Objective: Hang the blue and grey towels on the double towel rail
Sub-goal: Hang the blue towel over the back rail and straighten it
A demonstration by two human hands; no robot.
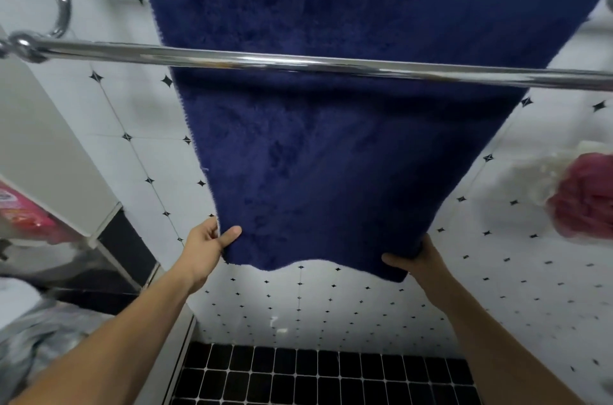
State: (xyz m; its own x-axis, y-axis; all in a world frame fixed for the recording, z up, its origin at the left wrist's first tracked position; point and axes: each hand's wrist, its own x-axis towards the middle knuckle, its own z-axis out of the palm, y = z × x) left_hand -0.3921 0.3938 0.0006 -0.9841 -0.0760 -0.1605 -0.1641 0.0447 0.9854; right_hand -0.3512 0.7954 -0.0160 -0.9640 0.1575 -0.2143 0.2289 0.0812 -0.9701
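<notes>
My left hand (207, 245) pinches the lower left corner of the fluffy dark blue towel (331, 156), thumb on its front, and my right hand (418, 259) grips the lower right corner. The towel hangs down from above, behind the shiny chrome front rail bar (331, 64), against the white tiled wall (132, 112). A crumpled grey cloth (39, 338) lies low on my left, well apart.

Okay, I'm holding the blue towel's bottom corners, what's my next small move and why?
Probably release both corners: the fluffy dark blue towel already hangs flat behind the front chrome rail, with the left hand and right hand gripping its hem.
</notes>
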